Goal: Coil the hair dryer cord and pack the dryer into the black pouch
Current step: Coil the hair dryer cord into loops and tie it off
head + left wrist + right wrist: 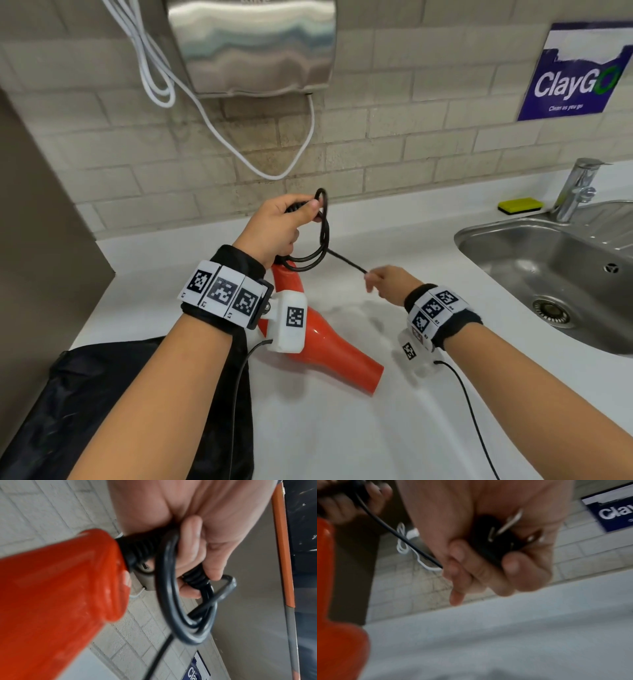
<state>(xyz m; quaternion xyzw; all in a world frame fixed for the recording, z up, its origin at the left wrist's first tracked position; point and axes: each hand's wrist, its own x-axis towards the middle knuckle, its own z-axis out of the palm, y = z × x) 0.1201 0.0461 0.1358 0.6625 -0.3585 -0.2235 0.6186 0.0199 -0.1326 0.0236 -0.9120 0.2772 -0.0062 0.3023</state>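
Observation:
The orange-red hair dryer lies low over the white counter, handle end up under my left wrist. My left hand grips the ribbed black cord boot and a couple of loops of the black cord; the left wrist view shows the loops hanging from my fingers beside the orange-red handle. A straight run of cord leads right to my right hand, which holds the black plug in curled fingers. The black pouch lies at the lower left under my left forearm.
A steel sink is set into the counter at right, with a faucet and a yellow-green sponge behind it. A steel hand dryer with a white cable hangs on the tiled wall. A grey panel stands left.

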